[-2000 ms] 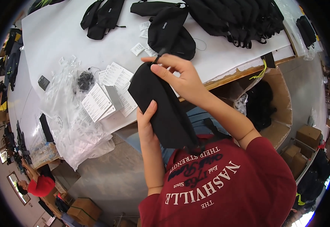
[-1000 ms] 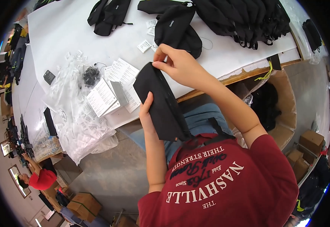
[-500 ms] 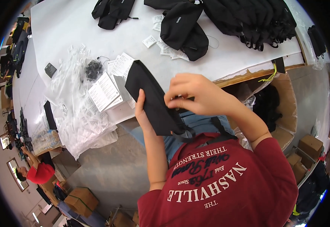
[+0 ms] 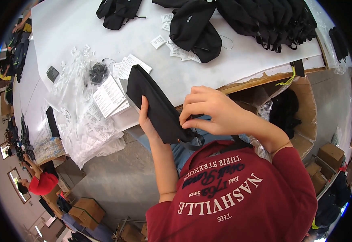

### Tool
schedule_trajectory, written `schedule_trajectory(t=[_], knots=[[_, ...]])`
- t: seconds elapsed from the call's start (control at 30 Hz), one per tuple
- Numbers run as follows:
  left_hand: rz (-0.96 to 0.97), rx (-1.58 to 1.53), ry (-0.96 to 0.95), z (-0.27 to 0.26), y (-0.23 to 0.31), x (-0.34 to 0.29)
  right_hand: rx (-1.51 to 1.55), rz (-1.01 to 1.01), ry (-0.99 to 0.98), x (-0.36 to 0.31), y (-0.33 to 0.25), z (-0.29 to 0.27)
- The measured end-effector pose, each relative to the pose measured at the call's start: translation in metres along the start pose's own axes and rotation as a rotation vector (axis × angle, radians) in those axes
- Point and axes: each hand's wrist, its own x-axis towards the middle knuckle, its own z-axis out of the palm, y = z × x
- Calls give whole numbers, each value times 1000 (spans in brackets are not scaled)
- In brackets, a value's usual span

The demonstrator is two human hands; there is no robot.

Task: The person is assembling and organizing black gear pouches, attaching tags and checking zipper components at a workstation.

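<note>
A slim black fabric pouch [image 4: 154, 105] is held tilted over my lap, just off the near edge of the table. My left hand [image 4: 145, 117] wraps round it from the left, thumb flat on its face. At its right edge, low down, my right hand [image 4: 208, 109] is closed in a pinch; whether the fingertips hold a zipper pull or the fabric itself is hidden. A black strap loop [image 4: 198, 142] hangs from the pouch's lower end. Printed white cards [image 4: 110, 97] lie on the table beyond my left hand.
Clear plastic bags [image 4: 85, 133] spill over the table's left edge. Several black bags [image 4: 265, 22] are heaped at the far right, and another black bag [image 4: 196, 30] lies on small white labels [image 4: 158, 41]. An open carton [image 4: 307, 105] stands below at right. A co-worker [image 4: 42, 183] is at far left.
My right hand has slid down along the pouch's right edge toward its lower end. The pouch and my left hand have shifted slightly left.
</note>
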Motion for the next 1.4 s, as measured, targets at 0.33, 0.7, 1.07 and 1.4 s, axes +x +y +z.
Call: schedule_trajectory(t=[0.33, 0.7, 1.07, 1.4], knots=[[0, -3, -87, -8, 4, 0, -3, 186, 149, -7, -8, -8], [317, 168, 58, -11, 5, -2, -114, 59, 66, -23, -1, 7], [466, 185, 149, -10, 18, -11, -153, -8, 68, -27, -18, 7], [375, 158, 4, -8, 16, -17, -49, 115, 173, -19, -21, -9]])
